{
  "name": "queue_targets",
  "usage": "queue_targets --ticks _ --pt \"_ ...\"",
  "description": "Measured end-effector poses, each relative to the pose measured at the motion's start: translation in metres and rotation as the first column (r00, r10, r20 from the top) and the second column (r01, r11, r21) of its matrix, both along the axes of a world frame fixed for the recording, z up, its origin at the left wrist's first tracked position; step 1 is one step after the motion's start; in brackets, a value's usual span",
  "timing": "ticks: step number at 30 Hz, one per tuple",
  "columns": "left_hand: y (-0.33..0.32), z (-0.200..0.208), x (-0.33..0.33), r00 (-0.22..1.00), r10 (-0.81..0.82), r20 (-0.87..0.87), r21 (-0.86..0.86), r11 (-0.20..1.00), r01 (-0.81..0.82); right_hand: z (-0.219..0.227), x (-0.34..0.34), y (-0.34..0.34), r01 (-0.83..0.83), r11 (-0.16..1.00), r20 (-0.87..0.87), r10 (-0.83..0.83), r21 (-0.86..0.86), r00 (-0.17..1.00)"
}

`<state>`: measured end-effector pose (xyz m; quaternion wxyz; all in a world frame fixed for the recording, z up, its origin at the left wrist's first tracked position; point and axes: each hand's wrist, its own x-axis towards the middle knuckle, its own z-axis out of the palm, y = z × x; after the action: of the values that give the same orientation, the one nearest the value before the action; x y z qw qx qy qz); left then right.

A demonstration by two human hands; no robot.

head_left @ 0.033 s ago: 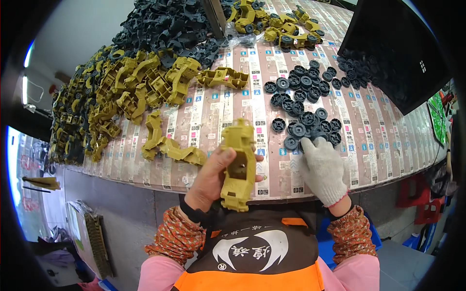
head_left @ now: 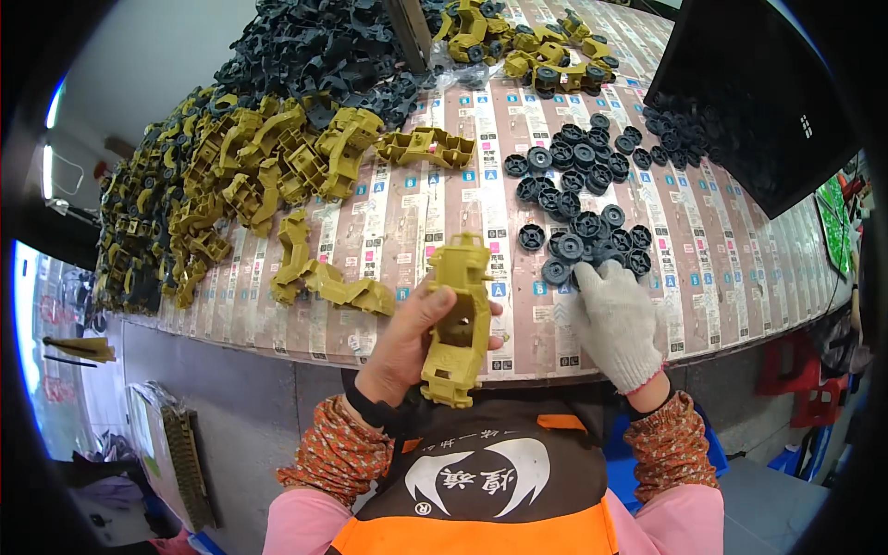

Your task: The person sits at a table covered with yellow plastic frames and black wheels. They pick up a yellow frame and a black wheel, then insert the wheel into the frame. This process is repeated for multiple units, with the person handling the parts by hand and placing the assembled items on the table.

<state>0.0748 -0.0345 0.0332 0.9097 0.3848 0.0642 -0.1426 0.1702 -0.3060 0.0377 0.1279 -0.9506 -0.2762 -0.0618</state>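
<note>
My bare left hand (head_left: 404, 338) is wrapped round a yellow plastic toy car body (head_left: 456, 324), held upright above the table's near edge with its open window frame showing. My right hand (head_left: 618, 324) wears a white knitted glove. Its curled fingers are at the near side of a cluster of black toy wheels (head_left: 566, 245), and anything between the fingertips is hidden. Left of the held body, two more yellow car bodies (head_left: 347, 289) lie on the table.
A large heap of yellow car bodies (head_left: 268, 162) fills the left side, with dark plastic parts (head_left: 314, 55) piled behind. Yellow bodies with wheels (head_left: 560, 65) lie at the back. More small wheels (head_left: 683, 134) sit beside a black panel (head_left: 754, 102) at the right.
The yellow car body in my left hand has shifted slightly down and to the right. My right hand is still among the wheels.
</note>
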Motion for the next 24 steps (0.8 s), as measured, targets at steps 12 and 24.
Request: queue_targets --ticks 12,24 --pt "-0.025 -0.018 -0.014 0.988 0.092 -0.124 0.018 0.996 -0.09 0.003 -0.007 -0.01 -0.037 0.977 -0.135 0.066 0.208 0.989" --pt "-0.049 -0.034 -0.021 0.995 0.099 -0.024 0.236 0.968 -0.091 -0.005 -0.042 0.02 0.266 0.698 -0.535 0.195 0.664 0.822"
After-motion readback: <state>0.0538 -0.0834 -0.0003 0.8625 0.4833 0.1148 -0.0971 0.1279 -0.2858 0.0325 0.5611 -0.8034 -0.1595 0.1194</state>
